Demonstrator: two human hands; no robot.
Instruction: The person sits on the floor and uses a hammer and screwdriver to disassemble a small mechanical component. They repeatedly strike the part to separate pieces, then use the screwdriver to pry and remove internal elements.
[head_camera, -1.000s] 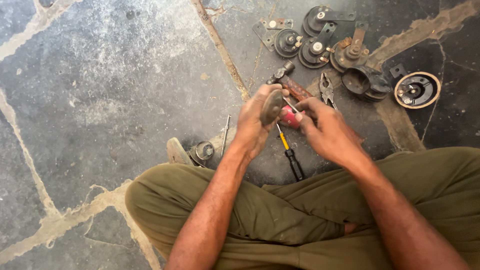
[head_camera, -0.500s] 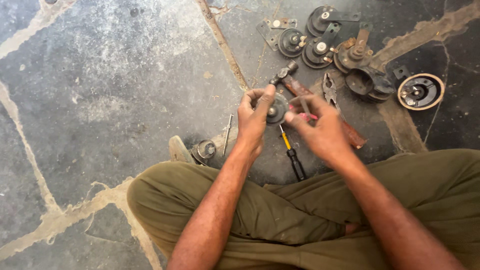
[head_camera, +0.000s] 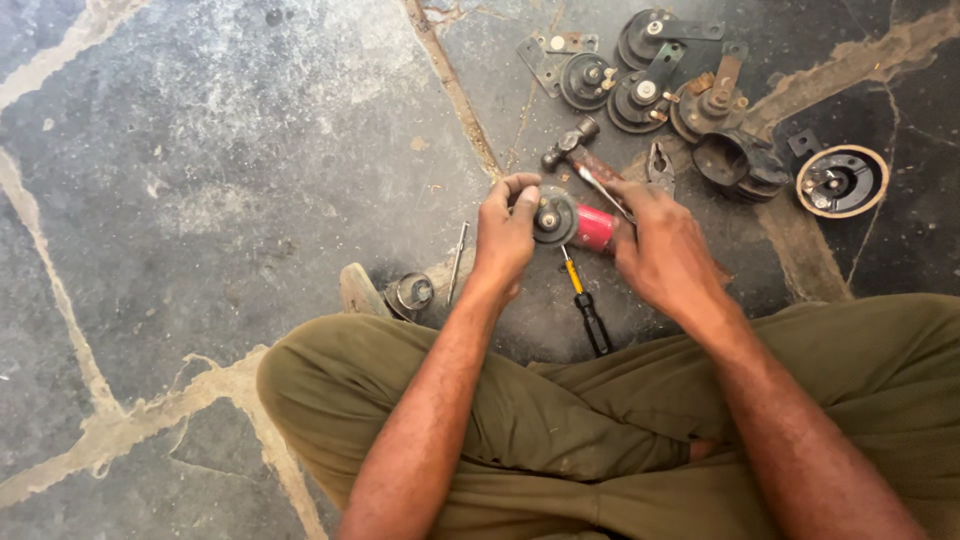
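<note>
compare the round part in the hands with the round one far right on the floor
The held disc is small, dark grey and gripped by the left hand, tilted up; the floor disc is larger, pale-rimmed and lies flat, untouched. The right hand holds a red-handled tool against the held one. Both are round metal parts.

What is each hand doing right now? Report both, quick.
Left hand: grip closed on the round metal disc part.
Right hand: grip closed on a red-handled tool, its thin shaft against the disc.

Screwdriver (head_camera: 585, 300) below disc (head_camera: 552, 217), hammer (head_camera: 572, 150) above
</note>
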